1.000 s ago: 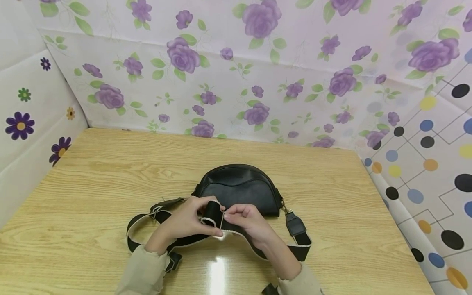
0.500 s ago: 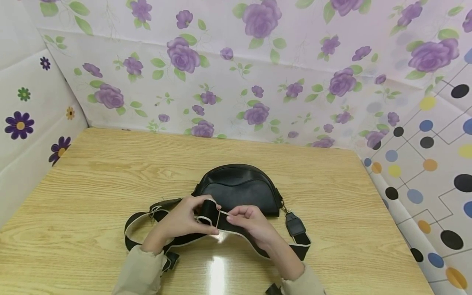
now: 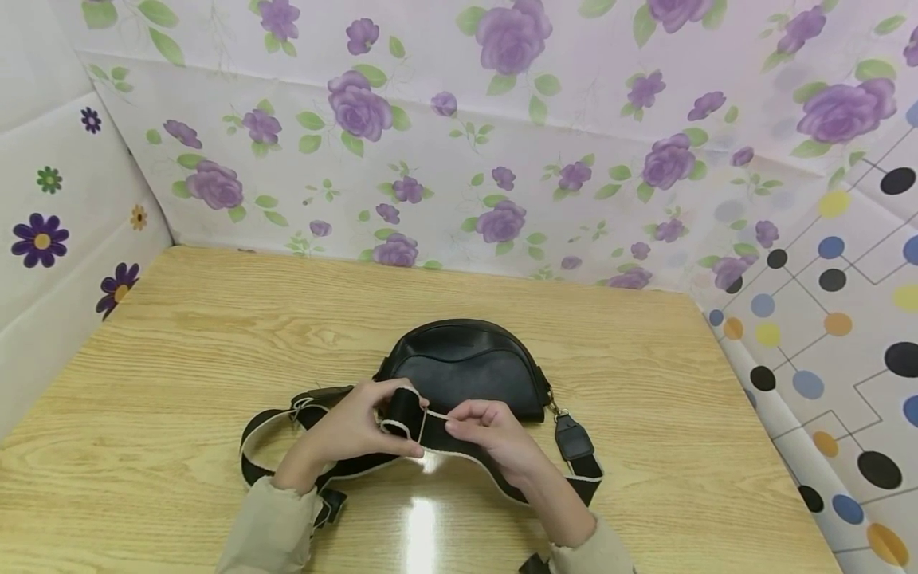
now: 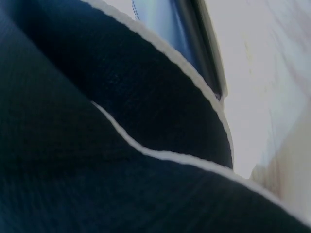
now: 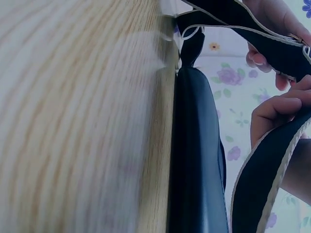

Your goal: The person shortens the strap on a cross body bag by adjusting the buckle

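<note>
Above the wooden table (image 3: 237,343), black strap (image 3: 404,410) loops within left hand (image 3: 353,429).

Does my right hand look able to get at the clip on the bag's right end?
Probably yes: the clip lies uncovered near the right hand, though that hand would likely need to release the strap first.
</note>
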### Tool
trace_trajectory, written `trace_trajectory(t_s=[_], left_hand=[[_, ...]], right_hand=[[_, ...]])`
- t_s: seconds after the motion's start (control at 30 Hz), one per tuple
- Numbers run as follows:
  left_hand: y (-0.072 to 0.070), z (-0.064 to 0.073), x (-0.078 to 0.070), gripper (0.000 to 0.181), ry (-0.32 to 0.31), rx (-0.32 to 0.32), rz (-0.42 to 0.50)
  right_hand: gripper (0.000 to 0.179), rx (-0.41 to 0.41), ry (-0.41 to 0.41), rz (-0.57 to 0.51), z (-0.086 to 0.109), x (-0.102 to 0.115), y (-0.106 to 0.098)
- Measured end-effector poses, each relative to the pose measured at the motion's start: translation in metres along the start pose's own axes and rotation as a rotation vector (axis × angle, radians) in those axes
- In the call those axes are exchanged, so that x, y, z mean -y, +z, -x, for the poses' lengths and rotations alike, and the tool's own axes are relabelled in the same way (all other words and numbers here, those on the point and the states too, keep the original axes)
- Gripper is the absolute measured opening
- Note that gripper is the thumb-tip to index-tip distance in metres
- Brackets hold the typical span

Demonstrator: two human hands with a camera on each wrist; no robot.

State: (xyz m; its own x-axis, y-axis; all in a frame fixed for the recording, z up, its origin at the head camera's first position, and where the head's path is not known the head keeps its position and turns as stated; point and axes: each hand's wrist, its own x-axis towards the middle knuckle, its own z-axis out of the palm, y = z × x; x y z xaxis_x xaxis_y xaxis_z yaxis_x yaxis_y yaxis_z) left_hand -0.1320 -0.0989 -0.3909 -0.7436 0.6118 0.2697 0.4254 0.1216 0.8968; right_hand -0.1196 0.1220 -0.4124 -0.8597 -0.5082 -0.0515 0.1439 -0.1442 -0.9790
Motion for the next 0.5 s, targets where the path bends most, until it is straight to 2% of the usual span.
trace_trajectory(t_s=[0.3, 0.5], left_hand=[[0.0, 0.0008, -0.0015, 0.039, -0.015, -0.001, 0.025], [0.0014, -0.0006, -0.001, 0.04, 0.019, -0.019, -0.009]], right_hand=[[0.018, -0.014, -0.02, -0.001, -0.0022, -0.0015, 0.0019], [0.021, 0.003, -0.011, -0.035, -0.0031, -0.0027, 0.0034]])
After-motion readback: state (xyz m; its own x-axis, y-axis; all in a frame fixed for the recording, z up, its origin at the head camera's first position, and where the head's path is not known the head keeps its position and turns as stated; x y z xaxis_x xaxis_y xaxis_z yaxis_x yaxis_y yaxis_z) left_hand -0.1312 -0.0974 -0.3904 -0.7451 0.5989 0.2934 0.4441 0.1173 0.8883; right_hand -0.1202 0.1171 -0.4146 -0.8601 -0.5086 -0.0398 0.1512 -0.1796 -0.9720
